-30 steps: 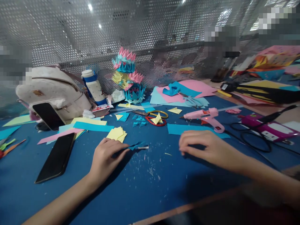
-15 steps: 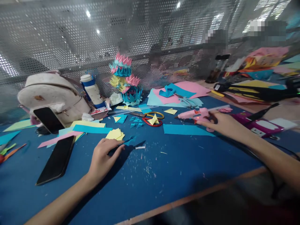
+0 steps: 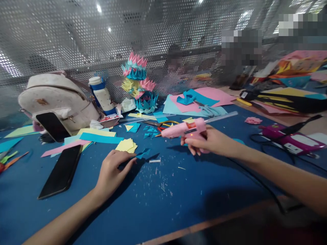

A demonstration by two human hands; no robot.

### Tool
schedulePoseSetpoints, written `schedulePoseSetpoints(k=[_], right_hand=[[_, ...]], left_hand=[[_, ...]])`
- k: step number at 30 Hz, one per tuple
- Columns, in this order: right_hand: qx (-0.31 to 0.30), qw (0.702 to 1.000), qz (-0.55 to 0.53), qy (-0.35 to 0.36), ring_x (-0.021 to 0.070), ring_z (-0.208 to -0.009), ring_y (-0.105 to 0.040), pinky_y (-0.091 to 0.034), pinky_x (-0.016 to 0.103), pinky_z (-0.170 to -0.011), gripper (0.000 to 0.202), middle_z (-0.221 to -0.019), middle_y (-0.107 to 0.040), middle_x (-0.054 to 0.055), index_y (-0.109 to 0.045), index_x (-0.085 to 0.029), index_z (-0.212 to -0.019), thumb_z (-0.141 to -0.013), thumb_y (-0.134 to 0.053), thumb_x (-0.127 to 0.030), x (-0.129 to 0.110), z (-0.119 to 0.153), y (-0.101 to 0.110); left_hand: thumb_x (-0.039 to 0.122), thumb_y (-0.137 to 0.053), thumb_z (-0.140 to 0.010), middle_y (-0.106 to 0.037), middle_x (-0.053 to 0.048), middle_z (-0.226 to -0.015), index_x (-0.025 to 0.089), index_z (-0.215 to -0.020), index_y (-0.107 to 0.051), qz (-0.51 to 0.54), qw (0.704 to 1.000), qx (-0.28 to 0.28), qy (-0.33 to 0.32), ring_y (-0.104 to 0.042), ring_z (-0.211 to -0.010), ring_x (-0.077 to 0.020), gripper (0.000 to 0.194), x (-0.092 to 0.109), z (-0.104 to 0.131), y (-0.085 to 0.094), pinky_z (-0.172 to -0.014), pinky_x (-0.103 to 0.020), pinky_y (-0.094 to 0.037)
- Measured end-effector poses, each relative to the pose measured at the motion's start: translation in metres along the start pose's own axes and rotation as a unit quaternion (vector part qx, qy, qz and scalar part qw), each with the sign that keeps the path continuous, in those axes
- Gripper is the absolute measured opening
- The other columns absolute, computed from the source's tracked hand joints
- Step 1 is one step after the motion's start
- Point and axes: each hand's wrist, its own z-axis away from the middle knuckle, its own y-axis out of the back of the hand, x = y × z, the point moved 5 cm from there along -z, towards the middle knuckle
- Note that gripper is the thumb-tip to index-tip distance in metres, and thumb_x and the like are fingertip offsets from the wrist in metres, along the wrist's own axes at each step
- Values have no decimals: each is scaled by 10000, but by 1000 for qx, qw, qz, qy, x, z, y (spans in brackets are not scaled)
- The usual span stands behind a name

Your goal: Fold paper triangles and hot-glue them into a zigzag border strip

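Note:
My left hand point(image 3: 113, 172) pinches a small folded blue paper piece point(image 3: 144, 154) between thumb and fingers, low over the blue table point(image 3: 178, 211). Wrapped in my right hand point(image 3: 204, 140) is a pink glue gun point(image 3: 176, 130), raised above the table. Its nozzle points left, toward the blue piece, without touching it, and a clear glue stick point(image 3: 222, 117) sticks out of its back. A stack of yellow paper pieces point(image 3: 127, 145) lies just behind my left fingers. Scissors point(image 3: 163, 124) are partly hidden behind the gun.
Two phones point(image 3: 61, 172), a white backpack point(image 3: 56, 98) and a bottle point(image 3: 100, 95) are on the left. A folded-paper tower point(image 3: 138, 81) stands at the back. A purple power strip point(image 3: 291, 137) is at the right, and a black cable point(image 3: 260, 183) trails below my right arm.
My right hand has lifted the glue gun and brought it left, closer to my left hand. My left hand has hardly moved and still pinches the blue piece.

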Motion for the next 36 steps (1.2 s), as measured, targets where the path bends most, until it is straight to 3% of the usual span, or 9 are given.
schedulePoseSetpoints(k=[5,11,18,25,36], right_hand=[[-103,993,-50,27,77,-397,-522,-426,175,-388,395,-517,-588,-13,-664,-121,-839,-861,-607,-512,7,-24,-26],[-122,988,-90,-12,64,-417,-526,-402,152,-390,415,-542,-580,-15,-666,-113,-860,-881,-602,-522,29,-20,-33],[-106,988,-101,-53,56,-438,-480,-349,154,-400,474,-549,-543,-15,-632,-127,-778,-840,-605,-597,34,-16,-36],[-75,986,-110,-100,51,-461,-415,-318,157,-391,506,-603,-518,-5,-584,-142,-680,-780,-632,-636,37,-14,-37],[-86,984,-123,-99,46,-421,-362,-251,162,-353,546,-578,-465,-22,-571,-154,-683,-783,-603,-689,38,-12,-38]], left_hand=[[189,-640,-938,-747,23,-825,209,-964,-698,-8,1000,1,-10,-671,-721,-133,66,0,-1,2,-744,-288,-454],[155,-638,-939,-739,11,-849,200,-1025,-672,-20,999,-24,-41,-651,-719,-125,103,3,-1,1,-768,-298,-443],[105,-655,-916,-716,3,-798,167,-1000,-668,-48,995,-26,-78,-629,-671,-117,106,12,-3,4,-773,-315,-435],[101,-641,-923,-713,-2,-788,163,-1004,-671,-53,995,-26,-76,-627,-670,-124,106,14,-4,5,-772,-321,-438],[102,-632,-930,-729,-6,-817,181,-1040,-670,-52,995,-37,-71,-630,-679,-126,141,15,-4,5,-783,-325,-429]])
